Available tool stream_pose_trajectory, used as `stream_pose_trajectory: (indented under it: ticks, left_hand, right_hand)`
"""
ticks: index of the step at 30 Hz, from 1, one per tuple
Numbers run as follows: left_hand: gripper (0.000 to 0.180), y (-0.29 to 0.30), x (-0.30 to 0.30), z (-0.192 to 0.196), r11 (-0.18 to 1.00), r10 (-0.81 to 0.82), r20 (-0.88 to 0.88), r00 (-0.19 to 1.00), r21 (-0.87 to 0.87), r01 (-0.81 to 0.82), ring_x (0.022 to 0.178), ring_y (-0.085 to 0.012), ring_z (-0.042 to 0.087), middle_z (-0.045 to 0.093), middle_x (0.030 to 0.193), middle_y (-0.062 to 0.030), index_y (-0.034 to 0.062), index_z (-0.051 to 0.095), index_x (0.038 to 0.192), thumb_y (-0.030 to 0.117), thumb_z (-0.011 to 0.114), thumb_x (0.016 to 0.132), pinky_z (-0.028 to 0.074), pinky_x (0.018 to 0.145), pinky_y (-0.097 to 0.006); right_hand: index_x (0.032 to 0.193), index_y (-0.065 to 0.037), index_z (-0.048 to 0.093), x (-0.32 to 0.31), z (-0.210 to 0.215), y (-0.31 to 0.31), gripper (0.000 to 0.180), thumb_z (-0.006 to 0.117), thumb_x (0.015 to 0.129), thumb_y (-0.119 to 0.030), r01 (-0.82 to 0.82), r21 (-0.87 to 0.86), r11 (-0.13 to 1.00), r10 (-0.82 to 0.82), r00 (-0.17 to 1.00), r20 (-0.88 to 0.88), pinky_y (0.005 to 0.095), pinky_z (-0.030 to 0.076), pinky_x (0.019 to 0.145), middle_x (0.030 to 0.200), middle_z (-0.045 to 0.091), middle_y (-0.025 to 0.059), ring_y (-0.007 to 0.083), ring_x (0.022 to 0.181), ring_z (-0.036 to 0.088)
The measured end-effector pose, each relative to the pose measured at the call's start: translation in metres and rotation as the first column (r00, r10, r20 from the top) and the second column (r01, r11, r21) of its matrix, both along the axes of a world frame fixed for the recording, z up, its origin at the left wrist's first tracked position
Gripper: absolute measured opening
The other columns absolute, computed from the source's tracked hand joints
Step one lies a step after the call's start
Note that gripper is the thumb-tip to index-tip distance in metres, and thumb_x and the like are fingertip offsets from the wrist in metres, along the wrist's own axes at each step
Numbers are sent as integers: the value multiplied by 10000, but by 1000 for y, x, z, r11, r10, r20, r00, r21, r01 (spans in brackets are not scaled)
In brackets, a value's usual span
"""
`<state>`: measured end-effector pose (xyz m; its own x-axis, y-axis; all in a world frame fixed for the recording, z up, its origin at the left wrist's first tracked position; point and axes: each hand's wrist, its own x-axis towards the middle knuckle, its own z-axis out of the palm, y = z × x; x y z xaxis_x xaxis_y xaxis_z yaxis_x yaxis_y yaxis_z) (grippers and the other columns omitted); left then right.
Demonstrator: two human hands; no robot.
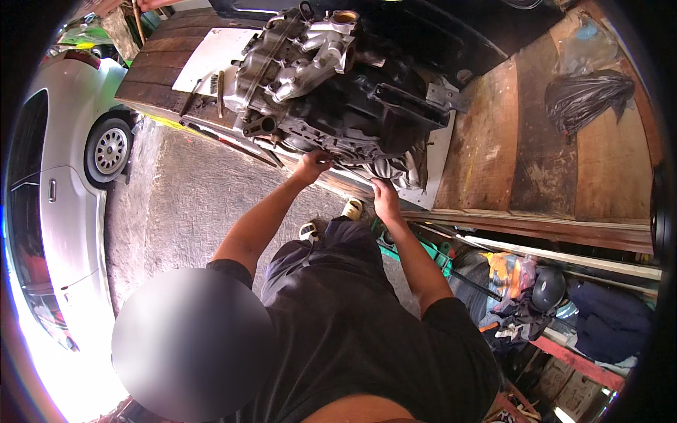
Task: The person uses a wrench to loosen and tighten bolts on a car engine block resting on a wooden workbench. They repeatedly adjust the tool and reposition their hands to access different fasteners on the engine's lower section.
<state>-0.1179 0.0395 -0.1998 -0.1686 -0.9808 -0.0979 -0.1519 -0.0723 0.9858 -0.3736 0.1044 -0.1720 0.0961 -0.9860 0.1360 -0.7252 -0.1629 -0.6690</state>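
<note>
so the count here: one engine (331, 84) on one wooden bench (536, 141), two hands, left hand (312, 166) and right hand (386, 195), both down at its near edge, one black bag (585, 99), one white car (63, 183) with one wheel (109, 150) showing, one helmet (549, 287)

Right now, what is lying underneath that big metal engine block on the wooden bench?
Under the grey and black metal engine block lies a flat white sheet spread over the brown wooden plank bench. The sheet shows on both sides; the part beneath the block is covered.
</note>
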Motion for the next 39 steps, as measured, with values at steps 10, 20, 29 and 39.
stream_pose_trajectory:
  ticks: [10, 20, 29, 39]
  left_hand:
    - [317, -8, -5, 25, 999, 32, 259, 965, -36, -23, 795, -179, 639, 665, 847, -100, 20, 616, 889, 256, 747, 723, 484, 715, -300]
    - [312, -17, -5, 14, 994, 27, 340, 940, 87, -60, 784, -238, 633, 665, 829, -110, 78, 659, 879, 328, 739, 709, 478, 712, -347]
    - [392, -20, -2, 48, 995, -72, 639, 766, 94, 15, 793, -272, 638, 662, 803, -96, 159, 692, 860, 510, 703, 686, 477, 709, -397]
    - [444, -33, 1, 45, 983, -178, 797, 578, 116, 142, 795, -233, 642, 673, 832, -41, 208, 709, 819, 625, 609, 701, 487, 711, -349]
  right_hand:
    - [1031, -70, 608, 1, -10, -19, 200, 548, 840, -74, 26, 0, 1000, -26, 999, -24, 404, 465, 740, 928, 591, 174, 348, 862, 567]
    - [982, -62, 600, 8, -15, -24, 175, 568, 810, -57, 98, -32, 995, -101, 989, -111, 415, 455, 736, 888, 584, 178, 360, 827, 554]
    - [1064, -114, 637, 3, -10, -33, 285, 556, 799, -45, 81, -110, 991, -102, 974, -203, 436, 457, 787, 995, 592, 189, 375, 911, 548]
    - [1023, -136, 655, 4, -11, -23, 238, 597, 793, -118, 79, -42, 996, -89, 945, -315, 408, 469, 783, 949, 605, 135, 330, 904, 561]
